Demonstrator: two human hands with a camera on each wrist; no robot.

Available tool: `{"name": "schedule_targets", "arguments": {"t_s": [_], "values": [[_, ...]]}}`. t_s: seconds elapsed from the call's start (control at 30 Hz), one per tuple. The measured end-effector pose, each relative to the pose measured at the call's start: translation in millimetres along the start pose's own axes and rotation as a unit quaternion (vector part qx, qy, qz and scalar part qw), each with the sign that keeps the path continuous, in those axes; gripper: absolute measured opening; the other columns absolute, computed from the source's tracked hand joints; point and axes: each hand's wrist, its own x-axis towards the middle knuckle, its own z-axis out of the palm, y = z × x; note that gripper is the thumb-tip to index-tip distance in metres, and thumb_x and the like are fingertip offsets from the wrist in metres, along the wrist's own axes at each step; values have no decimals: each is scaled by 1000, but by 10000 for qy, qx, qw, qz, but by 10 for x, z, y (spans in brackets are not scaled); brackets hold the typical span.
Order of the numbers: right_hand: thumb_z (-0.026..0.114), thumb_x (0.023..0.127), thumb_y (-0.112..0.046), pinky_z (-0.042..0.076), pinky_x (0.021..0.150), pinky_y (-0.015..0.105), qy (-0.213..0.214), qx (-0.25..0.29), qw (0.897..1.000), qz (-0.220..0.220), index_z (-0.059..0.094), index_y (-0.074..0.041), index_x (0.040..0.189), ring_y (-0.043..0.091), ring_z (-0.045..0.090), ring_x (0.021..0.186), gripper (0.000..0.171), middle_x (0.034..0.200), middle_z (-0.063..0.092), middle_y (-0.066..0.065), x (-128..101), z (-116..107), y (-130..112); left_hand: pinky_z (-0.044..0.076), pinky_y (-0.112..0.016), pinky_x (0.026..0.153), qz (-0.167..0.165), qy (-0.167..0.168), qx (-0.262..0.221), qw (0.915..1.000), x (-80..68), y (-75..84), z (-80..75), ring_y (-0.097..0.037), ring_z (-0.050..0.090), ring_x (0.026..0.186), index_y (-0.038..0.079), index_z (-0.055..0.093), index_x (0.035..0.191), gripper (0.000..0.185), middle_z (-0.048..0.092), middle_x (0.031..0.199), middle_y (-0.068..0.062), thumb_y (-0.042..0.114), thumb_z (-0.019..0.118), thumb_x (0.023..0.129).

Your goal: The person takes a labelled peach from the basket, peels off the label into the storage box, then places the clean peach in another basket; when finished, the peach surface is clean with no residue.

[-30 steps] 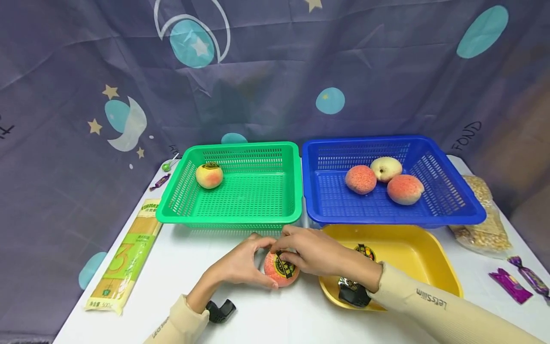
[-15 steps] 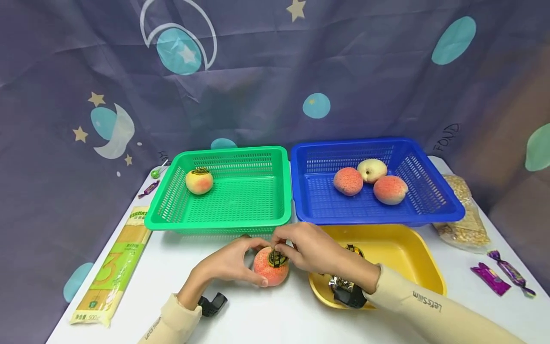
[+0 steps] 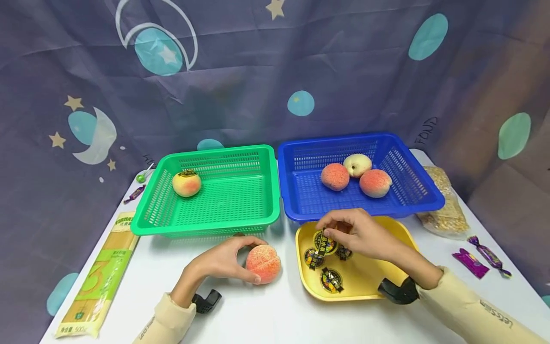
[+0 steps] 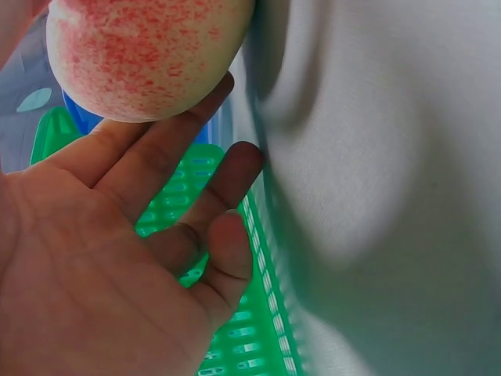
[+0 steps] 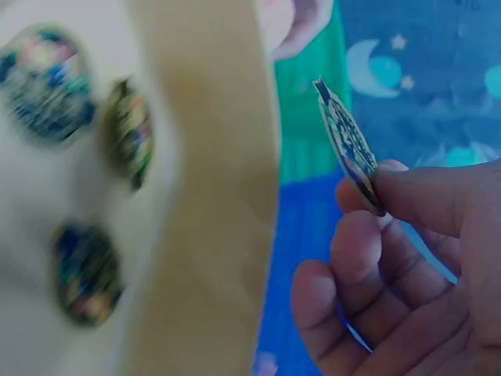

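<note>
My left hand (image 3: pixel 219 259) grips a red-speckled peach (image 3: pixel 265 264) on the white table in front of the green basket. In the left wrist view thumb and fingers reach around that peach (image 4: pixel 149 55), its skin bare on the side seen. Over the yellow tray (image 3: pixel 365 282) my right hand (image 3: pixel 358 231) pinches a black and gold fruit sticker (image 3: pixel 322 243). The right wrist view shows this sticker (image 5: pixel 344 141) edge-on between thumb and forefinger. Several similar stickers (image 3: pixel 332 280) lie in the tray's left part.
A green basket (image 3: pixel 206 228) holds one stickered peach (image 3: pixel 186 184). Beside it, a blue basket (image 3: pixel 365 210) holds three peaches. Left lie a noodle pack (image 3: pixel 99 277), a lollipop (image 3: pixel 141 177) and a candy (image 3: pixel 135 194); right, a bag of kernels (image 3: pixel 444 210) and purple candies (image 3: pixel 471 263).
My right hand has pulled the sticker off the peach and moved right with it, over the yellow tray. My left hand still holds the peach. The head view has turned slightly right.
</note>
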Motion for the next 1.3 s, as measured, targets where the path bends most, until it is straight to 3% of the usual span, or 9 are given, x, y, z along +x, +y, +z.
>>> {"name": "schedule_targets", "arguments": {"t_s": [0.13,0.27,0.43,0.57,0.8,1.03,1.3], "values": [[67,96,-4,49,61,21,-464,-118,9987,148,73,-14,103,2,56,71,14,86,70,-5,-129,-132,156,47,-45,106,-30,-10,-18,10000,-16,-8,-21,-15,58,120,27,62,133,68,66,127,9,39,90,72],[68,95,-5,47,62,20,-1224,-112,9920,282,71,-16,105,1,53,69,15,86,65,-6,-186,-224,280,48,-44,105,-59,16,-1,10000,-35,-14,-46,-16,59,120,26,62,133,69,66,126,8,39,90,72],[69,92,-5,43,63,19,-2270,217,9725,471,69,-14,109,3,50,71,18,84,55,-5,-228,-288,375,48,-44,104,-28,-6,19,10000,-32,-25,-58,-16,59,120,26,62,134,69,66,127,7,39,90,72],[71,90,-3,43,64,20,-2738,463,9591,555,69,-10,109,4,50,74,20,85,55,-4,-270,-302,406,48,-45,105,22,-34,39,10000,-23,-29,-59,-18,59,123,25,62,134,69,66,129,7,39,90,72],[74,88,-7,44,65,19,-2864,509,9534,802,68,-9,116,4,51,73,28,92,61,2,-352,-313,398,47,-46,107,29,-141,-26,9999,-13,-32,-42,-18,58,125,25,62,134,69,65,130,7,38,91,72],[79,87,-16,48,74,22,-2771,-108,9508,1381,68,-16,129,10,56,85,44,112,69,-2,-411,-360,290,47,-48,107,95,-143,24,9999,3,-22,-39,-20,57,126,23,62,135,70,65,132,5,37,91,72],[83,84,-17,55,92,43,-2658,-838,9442,1756,65,-19,135,17,63,102,54,122,71,2,-473,-373,206,46,-48,108,108,-161,-4,9998,4,-24,-35,-19,58,126,24,62,134,69,65,132,6,37,91,72]]}}
